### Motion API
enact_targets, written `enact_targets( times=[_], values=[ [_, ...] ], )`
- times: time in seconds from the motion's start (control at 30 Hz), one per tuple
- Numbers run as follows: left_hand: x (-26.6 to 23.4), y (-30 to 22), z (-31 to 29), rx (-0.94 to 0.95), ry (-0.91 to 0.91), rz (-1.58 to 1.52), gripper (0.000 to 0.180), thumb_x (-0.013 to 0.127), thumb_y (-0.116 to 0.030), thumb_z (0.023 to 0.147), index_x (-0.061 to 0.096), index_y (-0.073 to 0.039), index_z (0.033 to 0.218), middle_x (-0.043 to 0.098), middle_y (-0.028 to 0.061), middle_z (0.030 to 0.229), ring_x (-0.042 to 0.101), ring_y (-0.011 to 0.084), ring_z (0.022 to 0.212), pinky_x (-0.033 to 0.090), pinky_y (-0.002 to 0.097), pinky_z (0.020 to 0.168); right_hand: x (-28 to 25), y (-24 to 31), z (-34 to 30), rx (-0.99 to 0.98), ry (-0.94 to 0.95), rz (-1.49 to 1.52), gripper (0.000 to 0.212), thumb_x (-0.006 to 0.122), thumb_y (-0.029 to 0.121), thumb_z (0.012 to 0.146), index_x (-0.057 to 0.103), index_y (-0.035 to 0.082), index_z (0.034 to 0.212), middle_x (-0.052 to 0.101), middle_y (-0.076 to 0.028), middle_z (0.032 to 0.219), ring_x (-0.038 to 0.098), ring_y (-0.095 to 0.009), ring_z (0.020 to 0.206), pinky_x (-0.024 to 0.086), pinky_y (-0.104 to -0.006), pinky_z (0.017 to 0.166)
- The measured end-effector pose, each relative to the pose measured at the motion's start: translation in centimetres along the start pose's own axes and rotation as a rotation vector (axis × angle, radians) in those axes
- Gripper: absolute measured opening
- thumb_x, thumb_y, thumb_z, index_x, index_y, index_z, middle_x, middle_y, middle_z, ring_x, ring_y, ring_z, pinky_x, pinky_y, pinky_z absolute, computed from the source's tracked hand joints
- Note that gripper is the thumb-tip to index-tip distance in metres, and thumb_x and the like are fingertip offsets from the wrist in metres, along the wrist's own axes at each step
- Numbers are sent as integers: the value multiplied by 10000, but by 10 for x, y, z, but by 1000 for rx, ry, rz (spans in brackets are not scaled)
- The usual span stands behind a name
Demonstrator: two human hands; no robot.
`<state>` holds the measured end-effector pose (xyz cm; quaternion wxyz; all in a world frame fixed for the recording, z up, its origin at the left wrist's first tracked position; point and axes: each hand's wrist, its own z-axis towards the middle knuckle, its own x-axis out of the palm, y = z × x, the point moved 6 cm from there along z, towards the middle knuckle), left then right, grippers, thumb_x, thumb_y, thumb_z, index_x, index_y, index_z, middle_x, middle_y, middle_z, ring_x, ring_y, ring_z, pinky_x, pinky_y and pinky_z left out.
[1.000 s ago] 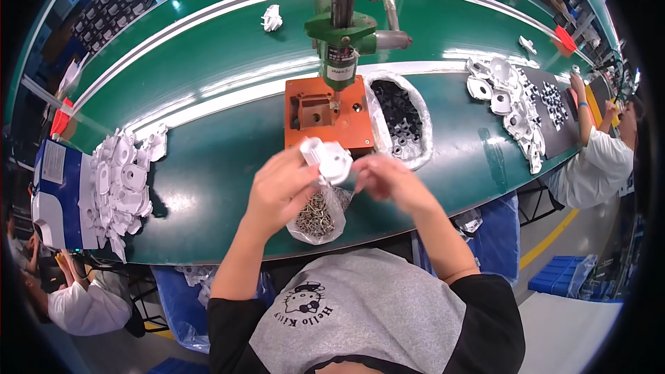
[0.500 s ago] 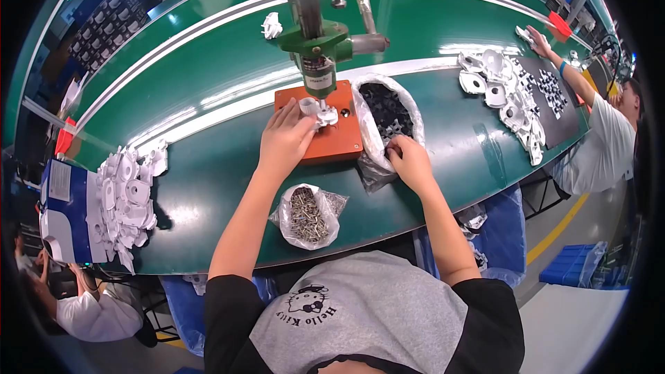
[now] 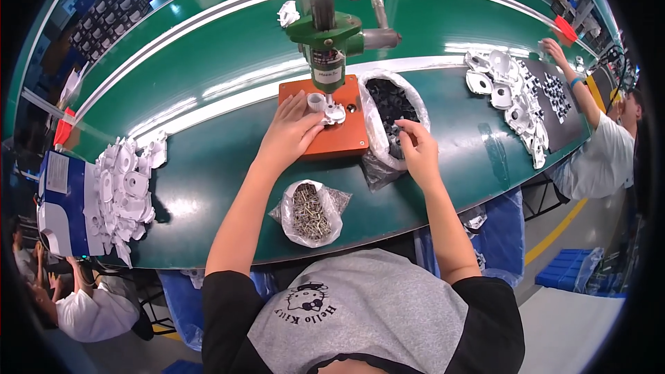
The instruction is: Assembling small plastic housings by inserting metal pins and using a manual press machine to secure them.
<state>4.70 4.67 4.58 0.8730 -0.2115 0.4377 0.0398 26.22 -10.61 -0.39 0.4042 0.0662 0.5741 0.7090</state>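
My left hand is closed on a white plastic part, steadying it on an orange block under the green press head. The part has a round cup-like collar beside the thumb. My right hand hovers over the near right rim of a clear bag of small black pieces. Its thumb and index finger are pinched together; what sits between them is too small to make out. Nearer to me, an open bag holds many metal screws.
White plastic parts are heaped at the left beside a blue-and-white box. More white parts lie at the right, next to black pieces on a dark mat. One white part lies behind the press. A co-worker's arm reaches in at far right.
My right hand has lifted a little out of the black pieces, its fingertips now showing above them. My left hand stays on the white part. The whole view has shifted slightly.
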Motion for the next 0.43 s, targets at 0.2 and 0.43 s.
enact_targets(
  times=[0.2, 0.43],
  values=[
    [6, 8, -3, -65, 61, -137, 159, 623, -151, 852, 671, -73, 981, 552, 159, 1244, 412, 343, 1286, 296, 458, 1096, 16, 19, 6, 155, 69, 202, 143, 640, 41, 835, 643, 9, 974, 628, 6, 808, 567, -56, 712, 456, -214, 666],
    [8, -11, -12, -73, -17, 140, 184, 646, -192, 826, 672, -105, 986, 513, 216, 1303, 408, 356, 1294, 256, 471, 1113, 38, 49, 36, -197, 38, -97, 157, 702, 132, 809, 672, 30, 924, 643, -51, 950, 588, -179, 864, 475, -292, 755]
  ],
)
